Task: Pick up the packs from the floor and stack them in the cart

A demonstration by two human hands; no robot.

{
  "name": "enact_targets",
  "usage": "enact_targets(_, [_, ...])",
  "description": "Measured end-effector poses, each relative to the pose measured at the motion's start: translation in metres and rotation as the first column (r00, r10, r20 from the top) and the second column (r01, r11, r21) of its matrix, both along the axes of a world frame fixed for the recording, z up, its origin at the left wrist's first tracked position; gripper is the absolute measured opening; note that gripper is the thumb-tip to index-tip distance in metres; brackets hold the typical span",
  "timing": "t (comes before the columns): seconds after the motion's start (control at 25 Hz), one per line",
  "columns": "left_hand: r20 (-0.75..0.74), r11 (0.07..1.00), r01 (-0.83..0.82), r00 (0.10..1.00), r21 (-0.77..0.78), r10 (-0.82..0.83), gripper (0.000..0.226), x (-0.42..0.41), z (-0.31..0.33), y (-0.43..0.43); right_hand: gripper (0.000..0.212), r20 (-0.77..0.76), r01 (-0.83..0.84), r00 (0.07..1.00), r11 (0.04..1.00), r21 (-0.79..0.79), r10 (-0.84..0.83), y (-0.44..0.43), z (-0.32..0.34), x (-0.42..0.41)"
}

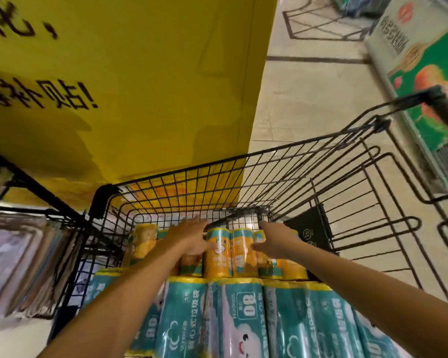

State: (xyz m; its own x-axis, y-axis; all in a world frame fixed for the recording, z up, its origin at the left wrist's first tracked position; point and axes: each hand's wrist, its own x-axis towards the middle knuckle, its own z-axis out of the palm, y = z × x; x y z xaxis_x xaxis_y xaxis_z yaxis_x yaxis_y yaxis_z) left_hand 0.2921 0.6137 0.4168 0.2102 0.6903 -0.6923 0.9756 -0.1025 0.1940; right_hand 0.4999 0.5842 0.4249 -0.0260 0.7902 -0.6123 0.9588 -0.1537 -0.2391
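Pressing the orange pack between left hand and right hand, fingers straight, inside the cart.

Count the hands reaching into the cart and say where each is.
2. The left hand touches the orange pack on its left; the right hand on its right, both inside the cart.

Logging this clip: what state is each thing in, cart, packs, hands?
Black wire shopping cart, standing, partly loaded.
Orange-and-teal roll pack, at cart's far end, between both hands.
Teal roll packs, lying in cart's near end.
Left hand, fingers straight, on pack.
Right hand, fingers straight, on pack.
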Motion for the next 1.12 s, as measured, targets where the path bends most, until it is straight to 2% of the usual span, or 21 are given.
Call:
enact_targets(0.2, [0.040, 0.988, 0.118, 0.992, 0.097, -0.122, 0.086, 0.024, 0.088, 0.005, 0.049, 0.033, 0.054, 0.997, 0.961, 0.271, -0.066, -0.025, 0.074, 0.013])
enact_targets(0.28, [0.049, 0.962, 0.212, 0.973, 0.173, -0.223, 0.083, 0.036, 0.118, 0.006, 0.058, 0.052, 0.094, 0.992, 0.937, 0.336, -0.118, -0.039, 0.101, 0.016])
enact_targets(0.4, [0.020, 0.867, 0.398, 0.906, 0.301, -0.423, 0.081, 0.058, 0.164, -0.010, 0.067, 0.075, 0.205, 0.962, 0.878, 0.432, -0.262, -0.082, 0.142, 0.022])
enact_targets(0.52, [-0.004, 0.725, 0.577, 0.784, 0.375, -0.621, 0.084, 0.093, 0.198, -0.043, 0.070, 0.125, 0.302, 0.901, 0.809, 0.505, -0.414, -0.148, 0.179, 0.037])
enact_targets(0.6, [-0.004, 0.641, 0.640, 0.710, 0.424, -0.705, 0.086, 0.120, 0.215, -0.071, 0.068, 0.142, 0.368, 0.848, 0.760, 0.535, -0.510, -0.192, 0.200, 0.047])
enact_targets(0.8, [0.054, 0.374, 0.750, 0.414, 0.546, -0.908, 0.086, 0.186, 0.248, -0.181, 0.066, 0.145, 0.534, 0.631, 0.562, 0.632, -0.762, -0.330, 0.230, 0.057])
enact_targets(1.04, [-0.071, 0.030, 0.797, 0.092, 0.604, -0.993, 0.084, 0.236, 0.259, -0.330, 0.070, 0.157, 0.657, 0.395, 0.398, 0.641, -0.905, -0.484, 0.228, 0.060])
enact_targets(1.12, [-0.080, -0.038, 0.804, 0.012, 0.594, -0.997, 0.085, 0.250, 0.258, -0.377, 0.069, 0.160, 0.692, 0.317, 0.343, 0.635, -0.935, -0.535, 0.223, 0.062])
